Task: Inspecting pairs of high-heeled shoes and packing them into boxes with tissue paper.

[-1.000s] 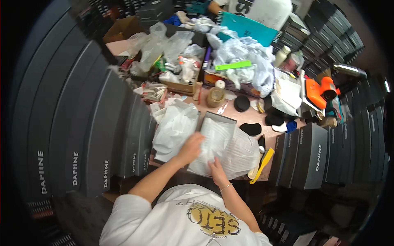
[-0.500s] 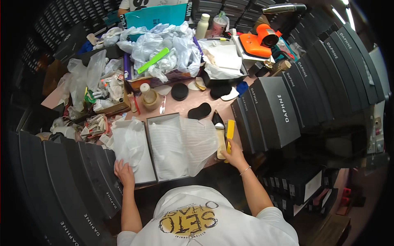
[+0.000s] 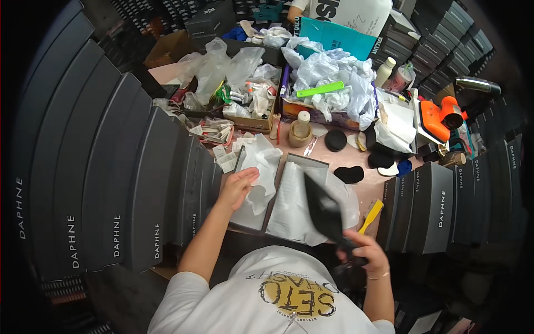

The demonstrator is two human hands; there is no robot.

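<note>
My right hand (image 3: 364,253) grips a black pointed-toe shoe (image 3: 322,214) at its rear end. The shoe is slightly blurred, tilted over the right part of an open grey shoebox (image 3: 272,192), its toe pointing away from me. Something dark below that hand is too blurred to make out. My left hand (image 3: 239,186) is open, its fingers stretched beside crumpled white tissue paper (image 3: 260,167) in the left part of the box. White wrapping paper (image 3: 289,209) lines the right part and spreads past its right side. A yellow flat plastic tool (image 3: 371,216) lies to the right.
Dark shoeboxes (image 3: 161,195) stand in rows at left, more shoeboxes (image 3: 431,209) at right. Behind are a jar with a white cap (image 3: 301,131), black oval pads (image 3: 349,175), a bin of crumpled plastic (image 3: 334,72) and an orange device (image 3: 439,119). Another person's arm (image 3: 295,12) shows at the back.
My right hand has lifted the shoe from the table beside the yellow tool, leaving the tool there. My left hand has moved forward by the tissue paper. The whole view has shifted left.
</note>
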